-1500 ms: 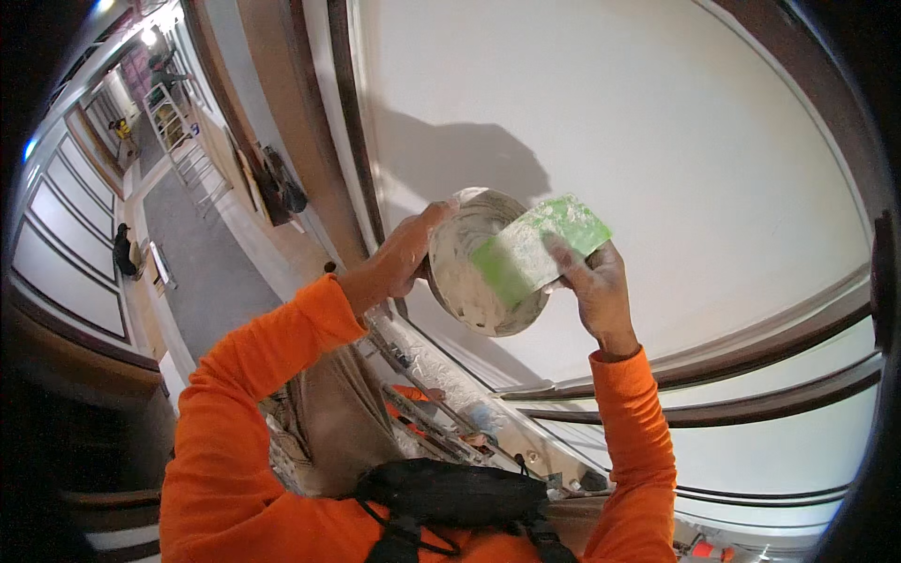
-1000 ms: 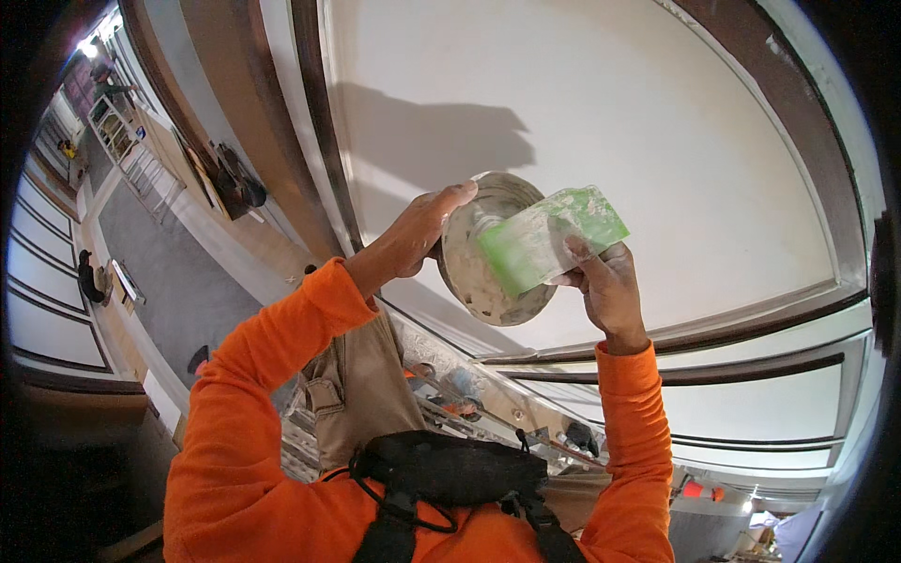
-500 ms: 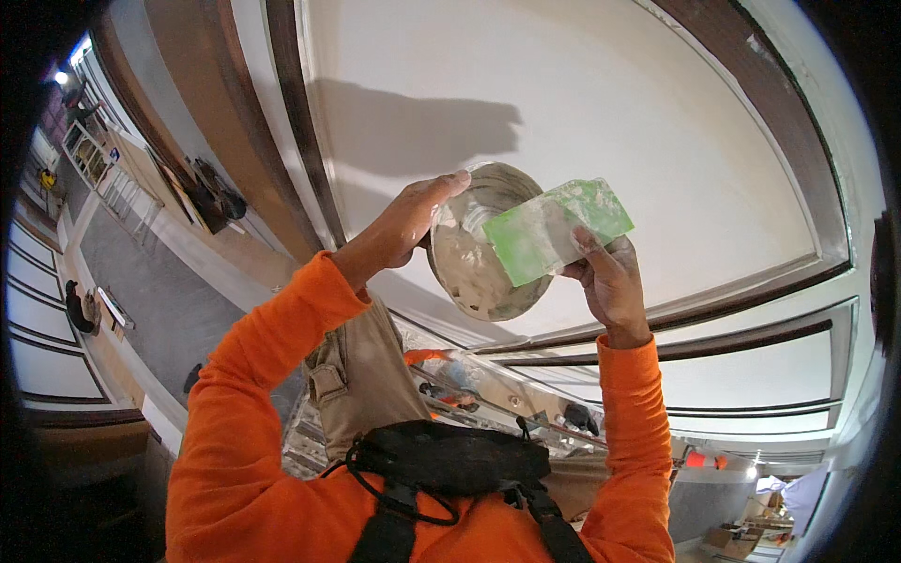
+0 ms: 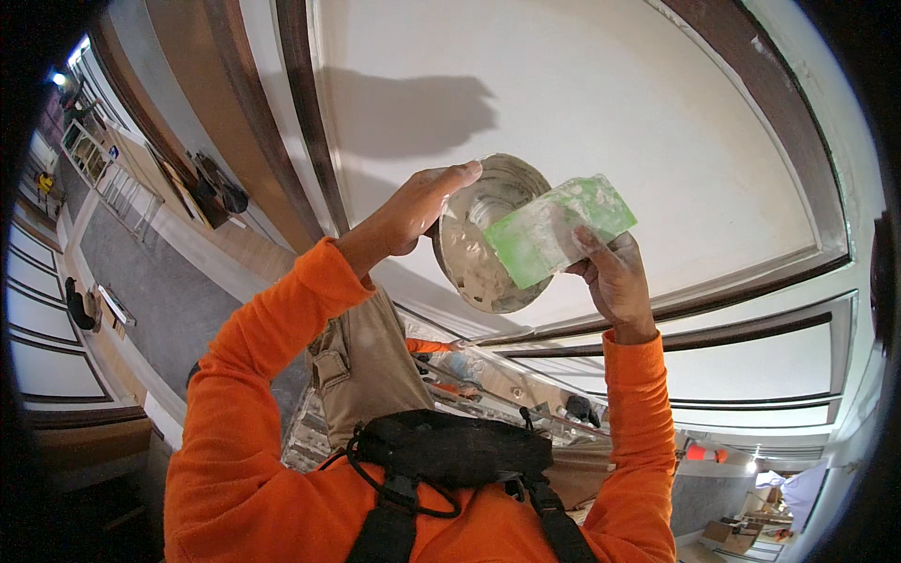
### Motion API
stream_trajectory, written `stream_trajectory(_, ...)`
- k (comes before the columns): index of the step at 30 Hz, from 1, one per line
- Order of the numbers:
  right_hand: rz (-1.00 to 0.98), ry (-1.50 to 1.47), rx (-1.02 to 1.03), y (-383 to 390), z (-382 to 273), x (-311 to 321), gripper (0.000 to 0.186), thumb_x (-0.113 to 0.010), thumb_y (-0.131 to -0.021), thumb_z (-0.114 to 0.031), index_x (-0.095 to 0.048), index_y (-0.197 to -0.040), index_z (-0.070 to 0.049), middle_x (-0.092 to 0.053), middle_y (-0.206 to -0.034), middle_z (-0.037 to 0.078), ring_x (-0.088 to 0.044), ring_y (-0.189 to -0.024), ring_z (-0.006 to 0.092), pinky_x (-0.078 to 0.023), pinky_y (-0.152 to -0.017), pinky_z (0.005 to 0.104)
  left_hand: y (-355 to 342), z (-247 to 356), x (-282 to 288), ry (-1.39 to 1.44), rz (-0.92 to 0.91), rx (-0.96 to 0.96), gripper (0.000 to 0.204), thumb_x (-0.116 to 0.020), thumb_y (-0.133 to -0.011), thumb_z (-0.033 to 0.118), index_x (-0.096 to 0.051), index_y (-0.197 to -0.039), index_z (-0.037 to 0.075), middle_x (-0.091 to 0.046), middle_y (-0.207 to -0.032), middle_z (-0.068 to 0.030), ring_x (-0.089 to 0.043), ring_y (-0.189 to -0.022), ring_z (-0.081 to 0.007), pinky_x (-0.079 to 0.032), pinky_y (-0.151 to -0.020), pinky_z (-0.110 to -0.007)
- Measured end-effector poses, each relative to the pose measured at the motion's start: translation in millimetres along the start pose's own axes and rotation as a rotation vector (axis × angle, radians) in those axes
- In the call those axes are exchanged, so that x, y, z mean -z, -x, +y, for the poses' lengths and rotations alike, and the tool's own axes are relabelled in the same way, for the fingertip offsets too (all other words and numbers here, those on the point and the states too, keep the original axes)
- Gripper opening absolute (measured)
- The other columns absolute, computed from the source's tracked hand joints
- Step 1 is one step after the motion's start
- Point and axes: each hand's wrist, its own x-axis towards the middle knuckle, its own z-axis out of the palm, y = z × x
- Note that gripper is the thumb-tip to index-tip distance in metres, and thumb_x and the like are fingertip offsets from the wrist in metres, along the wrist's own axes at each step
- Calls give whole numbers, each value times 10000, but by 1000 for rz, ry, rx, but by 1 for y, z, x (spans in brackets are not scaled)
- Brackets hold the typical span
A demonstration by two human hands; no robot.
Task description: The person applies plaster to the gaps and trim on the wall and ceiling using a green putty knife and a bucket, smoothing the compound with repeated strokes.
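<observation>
My left hand [image 4: 419, 208] grips a round bowl [image 4: 466, 258] by its left rim, thumb over the edge. Pale, wet-looking filler coats the bowl's inside, and its mouth is tilted toward me. A flat green rectangular spreader [image 4: 526, 239], smeared with whitish filler, is pinched between the thumb and fingers of my right hand [image 4: 612, 281]. The spreader's left end overlaps the bowl's right side; whether it touches the filler cannot be told. Part of the bowl is hidden behind it.
A white wall panel [image 4: 601, 94] with dark brown trim [image 4: 802, 103] stands right beyond my hands. Below lie a cluttered floor and another person's orange sleeve [image 4: 427, 345]. At far left a grey floor strip [image 4: 160, 291] runs past a metal frame [image 4: 89, 155].
The bowl and my left hand have shifted slightly up and to the right, and the bowl has turned a little. My right hand keeps its hold on the spreader, nearly still.
</observation>
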Motion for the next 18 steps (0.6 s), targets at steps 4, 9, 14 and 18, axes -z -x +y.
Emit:
stream_trajectory(4, 23, -57, 18, 0, 7, 4, 426, -614, -965, -175, -490, -1320, 26, -641, -1188, 147, -684, -1011, 224, -621, -796, 354, 3, 24, -13, 369, 129, 289, 522, -481, -1012, 279, -432, -1407, -59, -504, -1412, -190, -468, -1327, -268, -372, -1105, -392)
stream_trajectory(9, 7, -79, 25, -1, 5, 2, 428, -612, -964, -151, -482, -1317, 52, -621, -1229, 165, -675, -1023, 237, -627, -793, 352, 9, 5, 2, 163, 101, 143, 592, -496, -1004, 395, -454, -1397, -46, -546, -1338, -134, -526, -1255, -226, -425, -1057, -377)
stream_trajectory(14, 22, -79, 5, 4, -2, -4, 433, -610, -966, -163, -478, -1320, 48, -623, -1224, 164, -667, -1047, 240, -620, -822, 364, 11, 32, -13, 369, 179, 303, 576, -488, -1004, 419, -492, -1357, -35, -596, -1237, -129, -615, -1133, -213, -534, -916, -355)
stream_trajectory(18, 13, -94, 15, 4, -4, -7, 434, -616, -964, -176, -481, -1320, 33, -626, -1218, 159, -669, -1044, 241, -621, -817, 364, 14, 35, -13, 361, 166, 282, 563, -477, -1006, 432, -518, -1323, -32, -620, -1185, -115, -656, -1046, -201, -572, -826, -339)
